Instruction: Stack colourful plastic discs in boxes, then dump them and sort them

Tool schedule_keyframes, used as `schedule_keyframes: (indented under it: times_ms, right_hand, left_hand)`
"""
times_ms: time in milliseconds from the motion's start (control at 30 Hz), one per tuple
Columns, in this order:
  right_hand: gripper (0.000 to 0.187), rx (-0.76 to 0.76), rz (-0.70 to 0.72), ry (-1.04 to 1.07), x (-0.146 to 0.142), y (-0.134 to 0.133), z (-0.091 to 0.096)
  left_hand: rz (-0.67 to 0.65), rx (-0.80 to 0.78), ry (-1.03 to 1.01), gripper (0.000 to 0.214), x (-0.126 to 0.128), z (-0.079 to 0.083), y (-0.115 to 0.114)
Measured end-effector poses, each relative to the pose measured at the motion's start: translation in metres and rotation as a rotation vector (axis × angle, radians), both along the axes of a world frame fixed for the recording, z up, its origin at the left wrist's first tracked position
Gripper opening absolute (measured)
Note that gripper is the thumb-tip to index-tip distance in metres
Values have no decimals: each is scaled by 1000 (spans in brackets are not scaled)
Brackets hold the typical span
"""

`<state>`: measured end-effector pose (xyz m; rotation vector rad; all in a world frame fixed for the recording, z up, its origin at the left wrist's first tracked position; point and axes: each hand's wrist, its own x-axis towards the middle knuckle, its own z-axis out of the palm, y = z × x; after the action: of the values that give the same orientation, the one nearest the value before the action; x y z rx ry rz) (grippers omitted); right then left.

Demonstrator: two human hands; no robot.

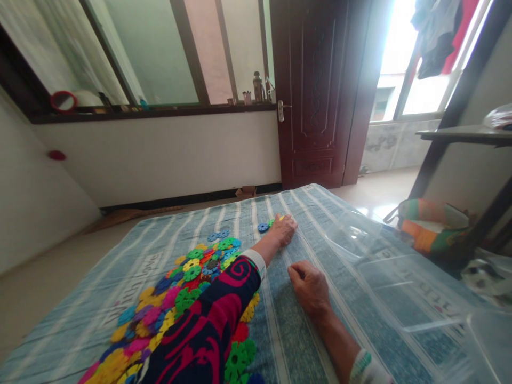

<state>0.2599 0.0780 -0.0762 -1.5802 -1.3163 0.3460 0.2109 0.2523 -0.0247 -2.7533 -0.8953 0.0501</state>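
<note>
My left hand point(283, 231) reaches across the bed, palm down with bent fingers on a yellow notched disc point(282, 217), partly hidden by them. Beside that disc, a green disc point(271, 222) and a blue disc point(263, 228) lie in a short row. My right hand point(311, 288) rests on the striped sheet nearer to me, curled into a loose fist, with nothing visible in it. Under and around my left forearm spreads a heap of colourful notched plastic discs point(192, 273). A pair of blue discs point(218, 236) lies just beyond the heap.
Clear plastic containers point(404, 288) stand on the right side of the blue striped bed sheet point(276, 325). Past the bed are a dark red door point(316, 96) and a window ledge point(180, 110) with small items. An orange and green bag point(432, 226) sits right of the bed.
</note>
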Motion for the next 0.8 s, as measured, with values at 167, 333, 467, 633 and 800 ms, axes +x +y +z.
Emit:
schedule_keyframes:
  times_ms: [167,333,467,633,800]
  right_hand:
    - [24,-2,14,6,1,1,-1]
    - [23,-3,18,13,1,1,-2]
    - [24,13,12,12,1,1,-3]
    - [24,25,-1,10,1,1,-4]
    - [25,16,13,10,1,0,-4]
  left_hand:
    - [16,21,5,35,-1,-1,-1]
    - [22,9,-9,34,-3,1,-5]
    - [42,-23,-50,44,-13,7,-9]
    - [106,1,-119,44,-45,23,-16]
    - [161,5,-155,36,-92,35,-30]
